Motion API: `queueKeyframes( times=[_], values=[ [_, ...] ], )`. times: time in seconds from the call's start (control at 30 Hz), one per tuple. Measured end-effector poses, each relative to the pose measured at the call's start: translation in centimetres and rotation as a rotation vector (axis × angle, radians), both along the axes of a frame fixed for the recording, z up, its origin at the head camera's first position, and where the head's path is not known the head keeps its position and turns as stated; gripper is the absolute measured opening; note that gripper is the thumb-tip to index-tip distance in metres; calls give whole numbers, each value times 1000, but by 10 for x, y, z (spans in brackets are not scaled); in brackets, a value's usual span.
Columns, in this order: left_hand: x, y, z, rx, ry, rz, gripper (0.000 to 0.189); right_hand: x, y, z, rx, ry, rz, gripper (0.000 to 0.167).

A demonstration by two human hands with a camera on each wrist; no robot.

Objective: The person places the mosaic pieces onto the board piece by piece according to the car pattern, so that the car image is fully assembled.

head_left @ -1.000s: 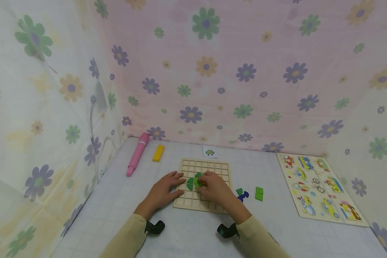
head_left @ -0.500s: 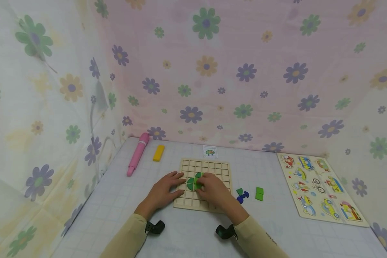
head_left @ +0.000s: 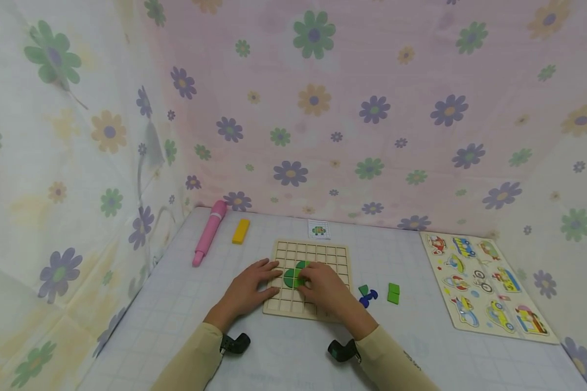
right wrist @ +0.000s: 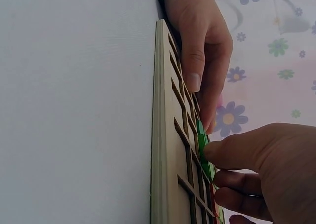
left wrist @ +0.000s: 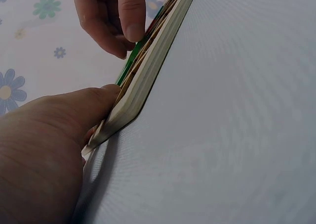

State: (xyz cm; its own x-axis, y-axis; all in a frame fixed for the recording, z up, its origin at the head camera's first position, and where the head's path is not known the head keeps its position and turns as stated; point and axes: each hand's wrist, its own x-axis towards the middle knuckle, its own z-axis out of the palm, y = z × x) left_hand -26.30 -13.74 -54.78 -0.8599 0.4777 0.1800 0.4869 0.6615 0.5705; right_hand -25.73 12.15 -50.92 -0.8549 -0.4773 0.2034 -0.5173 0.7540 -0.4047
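A wooden grid board (head_left: 281,307) lies in front of me, with green tiles (head_left: 289,278) set in its middle squares. My left hand (head_left: 247,288) rests at the board's left side, fingers fairly straight, thumb on the grid. My right hand (head_left: 325,288) is over the middle of the board, its fingers curled. In the right wrist view its thumb tip is right on a green tile (right wrist: 201,144), with the other fingertips close beside. A bit of red (right wrist: 213,197) shows in the grid near those fingers. The right hand hides part of the board.
Right of the board lie blue pieces (head_left: 364,302), a dark green piece (head_left: 363,289) and light green squares (head_left: 393,294). A picture card (head_left: 318,230) sits behind it. A yellow block (head_left: 241,232) and pink stick (head_left: 208,233) lie back left; a picture puzzle (head_left: 481,288) lies right.
From a second ago, my right hand has shifted slightly left and its fingers have settled lower on the green tile. My left hand stays in place.
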Motion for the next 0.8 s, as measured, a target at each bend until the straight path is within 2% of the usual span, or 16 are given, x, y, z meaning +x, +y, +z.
queueKeyframes(
  times=[0.27, 0.53, 0.8],
  values=[
    [0, 0, -1, -8, -6, 7, 49, -1, -2, 0, 30, -36, -18, 14],
    [-1, 0, -1, 0, 2, 0, 49, -3, -1, 0, 45, -35, -20, 14],
    [0, 0, -1, -5, -5, 2, 48, -2, 6, 9, 25, -46, -49, 18]
  ],
)
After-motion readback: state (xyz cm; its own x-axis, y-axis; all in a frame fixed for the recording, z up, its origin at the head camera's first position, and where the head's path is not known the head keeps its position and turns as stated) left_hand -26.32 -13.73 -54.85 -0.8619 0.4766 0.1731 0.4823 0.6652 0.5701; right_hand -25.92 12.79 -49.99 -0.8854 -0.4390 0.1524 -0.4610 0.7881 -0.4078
